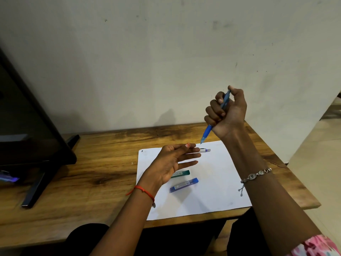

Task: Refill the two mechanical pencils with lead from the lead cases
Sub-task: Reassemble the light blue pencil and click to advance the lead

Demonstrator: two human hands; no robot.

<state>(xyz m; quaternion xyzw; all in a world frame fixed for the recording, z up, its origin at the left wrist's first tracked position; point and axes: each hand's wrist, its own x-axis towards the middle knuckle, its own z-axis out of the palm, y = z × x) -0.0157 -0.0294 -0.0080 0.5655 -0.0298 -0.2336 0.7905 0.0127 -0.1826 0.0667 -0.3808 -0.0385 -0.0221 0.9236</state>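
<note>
My right hand [227,111] is raised above the table in a fist around a blue mechanical pencil [207,132], tip pointing down, thumb over its top end. Just below that tip, my left hand [173,161] hovers palm-up with fingers spread and nothing in it. Behind its fingertips a second, silver-tipped pencil [205,150] lies on the white paper [212,182], mostly hidden. A green lead case [181,173] and a blue lead case [184,185] lie side by side on the paper under my left hand.
The paper rests on a wooden table [92,172] against a pale wall. A dark monitor on a stand [31,137] fills the left side. The table's right edge drops to a tiled floor.
</note>
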